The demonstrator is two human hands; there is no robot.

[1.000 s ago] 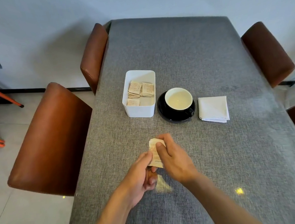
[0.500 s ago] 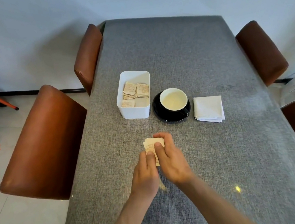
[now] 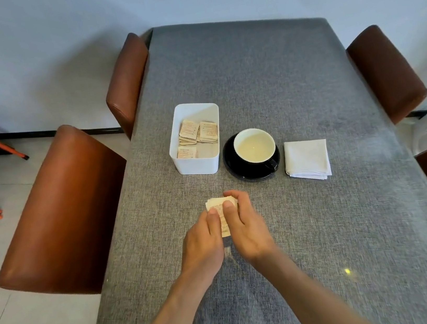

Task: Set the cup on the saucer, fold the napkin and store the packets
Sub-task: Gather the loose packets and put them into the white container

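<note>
Packets (image 3: 216, 206) squared up, both hands gripping

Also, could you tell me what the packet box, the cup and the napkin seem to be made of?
The box looks like matte white plastic: smooth, thin walls, rounded corners. The cup seems glazed ceramic, glossy black outside and cream inside. The napkin looks like white cloth, though paper cannot be ruled out: soft, layered folded edges.
</note>
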